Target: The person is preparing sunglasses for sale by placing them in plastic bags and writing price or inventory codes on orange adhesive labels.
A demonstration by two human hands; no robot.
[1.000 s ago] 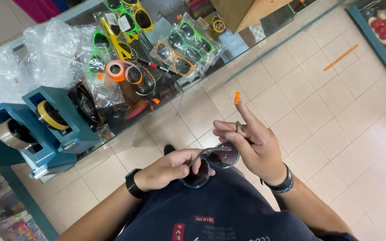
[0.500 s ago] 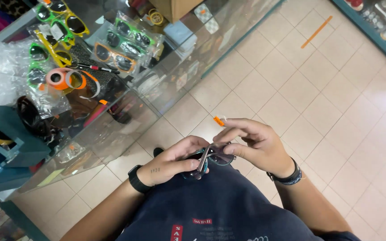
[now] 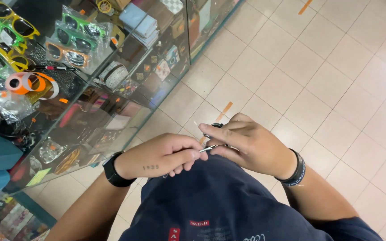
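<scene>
A thin arm of shiny metal, part of a pair of sunglasses [image 3: 211, 146] with dark glossy rims, glints between a left hand [image 3: 164, 155] and a right hand [image 3: 246, 143] above matt navy cloth. The floor [image 3: 336, 80] is smooth, pale glazed tile with a dull sheen. Along the clear glass top edge of the display case [image 3: 126, 89], glossy plastic sunglasses [image 3: 74, 27] in green, yellow and orange lie in crinkled transparent film.
</scene>
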